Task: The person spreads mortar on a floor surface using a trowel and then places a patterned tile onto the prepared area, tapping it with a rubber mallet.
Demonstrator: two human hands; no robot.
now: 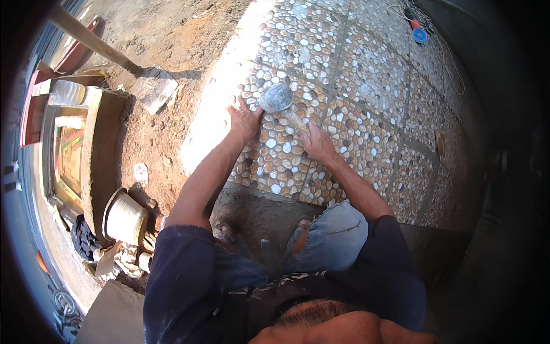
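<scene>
My right hand (318, 142) is closed round the light handle of a mallet (277, 97). The mallet's round grey head is over the pebble-patterned tiles (286, 165), next to my left hand; I cannot tell whether it touches them. My left hand (244, 122) lies with fingers spread on the bright left edge of the tiling, its thumb close to the mallet head. The tiles show brown, white and dark pebbles, with grey joints between them.
At upper left stands a digging tool with a wooden handle (94, 40) and a flat blade (154, 90) on bare soil (166, 137). A dirty bucket (127, 218) lies tilted at left. A red power tool with a blue disc (419, 35) and cable rests far right.
</scene>
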